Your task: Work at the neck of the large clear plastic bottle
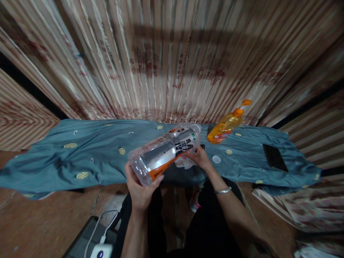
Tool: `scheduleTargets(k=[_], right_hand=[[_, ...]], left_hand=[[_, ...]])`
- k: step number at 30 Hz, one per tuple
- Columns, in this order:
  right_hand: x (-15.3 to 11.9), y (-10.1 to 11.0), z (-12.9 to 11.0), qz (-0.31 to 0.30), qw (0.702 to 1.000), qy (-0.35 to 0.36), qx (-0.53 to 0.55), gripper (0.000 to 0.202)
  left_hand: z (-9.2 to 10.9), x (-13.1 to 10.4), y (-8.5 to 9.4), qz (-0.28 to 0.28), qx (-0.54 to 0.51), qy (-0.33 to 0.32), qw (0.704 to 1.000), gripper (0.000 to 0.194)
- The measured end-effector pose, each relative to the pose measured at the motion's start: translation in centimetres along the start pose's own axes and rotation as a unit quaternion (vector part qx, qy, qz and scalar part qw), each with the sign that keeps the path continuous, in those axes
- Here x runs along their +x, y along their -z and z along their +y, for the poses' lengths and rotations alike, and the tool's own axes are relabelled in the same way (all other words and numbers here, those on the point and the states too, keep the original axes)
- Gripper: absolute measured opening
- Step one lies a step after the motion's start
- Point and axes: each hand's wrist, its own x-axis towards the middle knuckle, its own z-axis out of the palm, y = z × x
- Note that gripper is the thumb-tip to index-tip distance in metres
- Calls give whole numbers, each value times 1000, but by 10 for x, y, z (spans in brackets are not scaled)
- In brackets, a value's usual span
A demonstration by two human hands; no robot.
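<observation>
A large clear plastic bottle (163,152) with a silver and orange label lies tilted between my hands above the blue-green cloth. My left hand (141,184) grips its wide end from below, the thumb along the near side. At the other end, my right hand (199,157) has its fingers closed against the bottle, with the fingertips partly hidden. Beneath it shows a crumpled whitish tissue-like piece (185,163); whether my right fingers touch it I cannot tell. A small dark object (202,146) peeks out beside my right hand.
An orange pump bottle (224,127) stands behind and right of my hands. On the patterned cloth (102,161) also lie a white disc (216,159) and a black phone (275,157). Striped curtains (172,71) rise behind. A white device (101,251) with a cable is at lower left.
</observation>
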Motion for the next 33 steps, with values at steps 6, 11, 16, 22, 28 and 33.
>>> scheduleTargets(k=[6, 11, 16, 22, 28, 33], right_hand=[[-2, 5, -9, 12, 999, -44, 1, 68], [-2, 8, -8, 13, 999, -40, -8, 74], [-3, 6, -5, 18, 999, -35, -22, 70], [0, 5, -2, -5, 999, -22, -47, 53], [0, 3, -3, 14, 997, -38, -63, 44], [-1, 2, -5, 19, 998, -41, -53, 45]], left_hand=[[-3, 0, 1, 4, 11, -13, 1000, 86], [0, 0, 0, 3, 2, -4, 1000, 85], [2, 0, -1, 5, -4, 5, 1000, 88], [1, 1, -1, 1, 9, -4, 1000, 85], [-1, 0, -2, -5, -3, -6, 1000, 82], [0, 0, -2, -11, 6, -29, 999, 76]])
